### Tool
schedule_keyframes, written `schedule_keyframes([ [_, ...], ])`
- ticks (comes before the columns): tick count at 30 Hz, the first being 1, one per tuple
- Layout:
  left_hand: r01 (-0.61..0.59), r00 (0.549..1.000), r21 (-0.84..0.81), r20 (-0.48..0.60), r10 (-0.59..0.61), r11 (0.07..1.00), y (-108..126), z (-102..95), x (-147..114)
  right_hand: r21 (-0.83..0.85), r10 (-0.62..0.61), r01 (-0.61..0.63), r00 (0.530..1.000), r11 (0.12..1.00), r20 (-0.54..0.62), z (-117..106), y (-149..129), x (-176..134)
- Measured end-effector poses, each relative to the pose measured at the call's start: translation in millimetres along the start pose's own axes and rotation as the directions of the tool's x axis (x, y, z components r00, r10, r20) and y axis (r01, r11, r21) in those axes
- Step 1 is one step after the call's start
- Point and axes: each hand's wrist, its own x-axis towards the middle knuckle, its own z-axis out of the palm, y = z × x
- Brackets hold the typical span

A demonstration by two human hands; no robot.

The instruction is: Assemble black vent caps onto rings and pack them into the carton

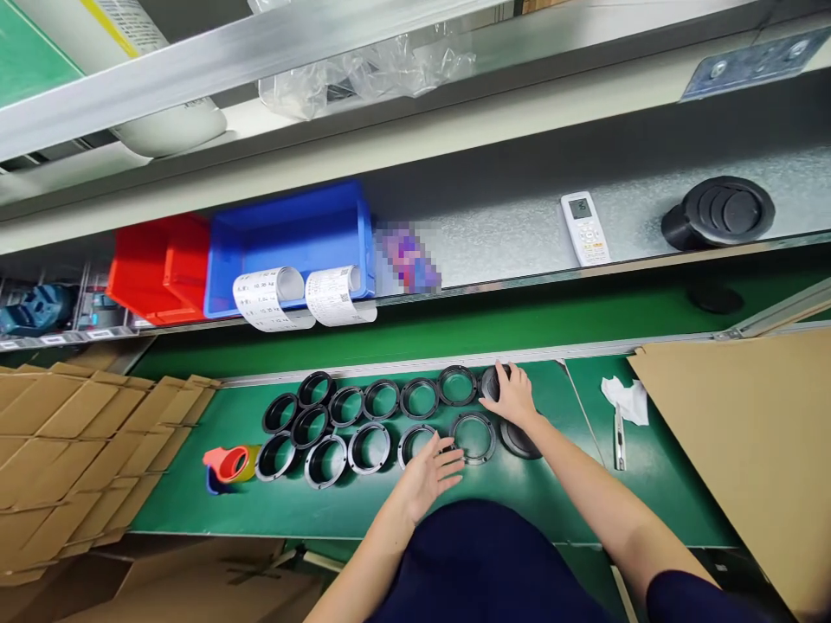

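Several black plastic rings (363,415) lie in two rows on the green belt (260,502). My left hand (432,472) hovers with its fingers spread over the near row, fingertips at a ring (415,439). My right hand (512,396) is curled around a black round part (492,381) at the right end of the far row. Another black round part (519,441) lies just under that wrist, beside a ring (473,437).
A tape dispenser with red handle (227,465) sits left of the rings. Flat cardboard lies at left (71,450) and right (746,433). On the shelf above are a blue bin (292,234), red bins (159,264), a white remote (584,227) and a black cap (720,212). A crumpled tissue (627,400) lies at the right.
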Motion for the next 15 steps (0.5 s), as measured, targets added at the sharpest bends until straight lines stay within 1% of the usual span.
schedule_keyframes([
  [2, -0.004, 0.998, -0.056, -0.06, 0.001, 0.998, 0.4, -10.5, -1.3, -0.073, -0.022, 0.026, 0.998, 0.997, 0.062, 9.2, 1.9, 15.0],
  [5, -0.006, 0.986, -0.145, -0.166, -0.018, 0.989, 2.0, -26.3, -4.8, -0.13, -0.031, 0.05, 0.989, 0.99, 0.143, 22.4, 8.5, 23.6],
  [7, -0.01, 0.972, -0.191, -0.232, -0.035, 0.982, 3.7, -34.6, -5.6, -0.145, -0.045, 0.069, 0.986, 0.987, 0.163, 27.3, 14.7, 26.7],
  [9, -0.007, 0.959, -0.211, -0.278, -0.053, 0.978, 5.2, -40.2, -3.1, -0.149, -0.061, 0.085, 0.985, 0.985, 0.164, 26.3, 18.3, 31.6],
  [11, 0.013, 0.954, -0.217, -0.289, -0.077, 0.976, 6.1, -44.5, 3.4, -0.128, -0.057, 0.071, 0.992, 0.989, 0.11, 19.7, 16.9, 37.9],
  [13, 0.074, 0.942, -0.235, -0.302, -0.145, 0.969, 8.1, -49.1, 13.7, -0.067, -0.076, 0.076, 0.997, 0.995, 0.004, 11.6, 12.5, 43.3],
  [14, 0.11, 0.935, -0.248, -0.303, -0.185, 0.963, 10.8, -51.4, 20.3, -0.028, -0.108, 0.107, 0.993, 0.994, -0.042, 8.8, 10.2, 45.2],
  [15, 0.157, 0.918, -0.257, -0.317, -0.237, 0.953, 15.2, -53.1, 28.0, 0.013, -0.15, 0.151, 0.987, 0.988, -0.06, 7.7, 8.4, 46.7],
])
